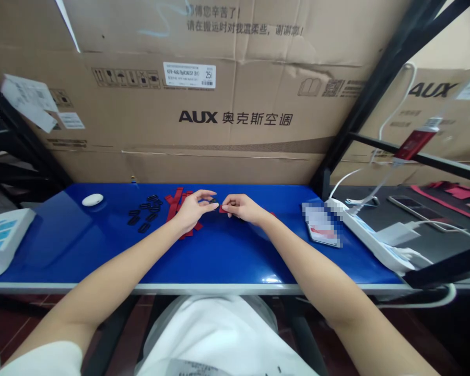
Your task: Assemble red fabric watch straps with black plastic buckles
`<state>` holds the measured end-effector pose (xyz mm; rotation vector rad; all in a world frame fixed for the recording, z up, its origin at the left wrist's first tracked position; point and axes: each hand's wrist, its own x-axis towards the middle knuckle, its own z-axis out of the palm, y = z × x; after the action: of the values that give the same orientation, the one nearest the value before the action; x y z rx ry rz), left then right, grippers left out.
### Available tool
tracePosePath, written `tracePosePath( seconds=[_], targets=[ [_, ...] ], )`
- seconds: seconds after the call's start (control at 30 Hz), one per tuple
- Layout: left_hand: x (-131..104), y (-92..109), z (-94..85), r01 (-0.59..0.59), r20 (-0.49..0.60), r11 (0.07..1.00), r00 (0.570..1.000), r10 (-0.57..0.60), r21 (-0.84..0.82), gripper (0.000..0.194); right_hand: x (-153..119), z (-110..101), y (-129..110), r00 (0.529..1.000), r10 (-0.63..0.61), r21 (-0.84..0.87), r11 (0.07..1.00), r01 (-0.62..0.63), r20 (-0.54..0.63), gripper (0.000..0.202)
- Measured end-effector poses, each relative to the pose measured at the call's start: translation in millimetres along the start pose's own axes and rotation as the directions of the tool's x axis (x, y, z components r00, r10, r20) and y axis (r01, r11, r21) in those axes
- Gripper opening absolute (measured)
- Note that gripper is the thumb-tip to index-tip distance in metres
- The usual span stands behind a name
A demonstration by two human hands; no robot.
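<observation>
My left hand (194, 210) pinches a small black buckle (214, 200) between thumb and fingers, mostly covered by the fingertips. Close beside it, my right hand (243, 207) is closed on a red strap (221, 209), whose end shows at the fingertips facing the buckle. Whether strap and buckle touch I cannot tell. Beneath and left of my left hand lies a loose pile of red straps (174, 204). Further left, several black oblong buckles (144, 227) are scattered on the blue tabletop (227, 256). A bit of red also shows behind my right wrist.
A white round object (93, 200) and a white device with blue panels (3, 240) sit at the left. To the right are a phone (323, 224) and a white power strip (370, 237) with cables. A large cardboard box (235, 94) stands behind, beside a black metal frame (360, 89).
</observation>
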<state>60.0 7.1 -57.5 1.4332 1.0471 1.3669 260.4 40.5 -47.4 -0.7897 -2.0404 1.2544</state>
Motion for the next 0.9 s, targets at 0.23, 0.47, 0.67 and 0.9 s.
tracePosePath(
  seconds=[0.23,0.47,0.67,0.9],
  targets=[
    [-2,2,3.3,0.146,0.101,0.984,0.986,-0.135,-0.101,0.040,1,-4,4,0.997,-0.058,0.045,0.997,0.055,0.052,0.024],
    [-5,5,7.9,0.192,0.088,0.957,0.980,-0.177,-0.218,0.039,-1,-2,-4,0.996,-0.089,0.125,0.988,0.086,0.018,0.025],
    [-2,2,6.9,0.297,0.075,0.898,0.955,-0.288,-0.324,0.024,1,1,-3,0.998,-0.060,0.154,0.986,0.058,0.008,0.019],
    [1,0,3.4,0.338,0.056,0.864,0.938,-0.342,-0.373,0.017,9,11,5,0.989,-0.055,0.373,0.922,0.102,-0.135,0.030]
  ],
)
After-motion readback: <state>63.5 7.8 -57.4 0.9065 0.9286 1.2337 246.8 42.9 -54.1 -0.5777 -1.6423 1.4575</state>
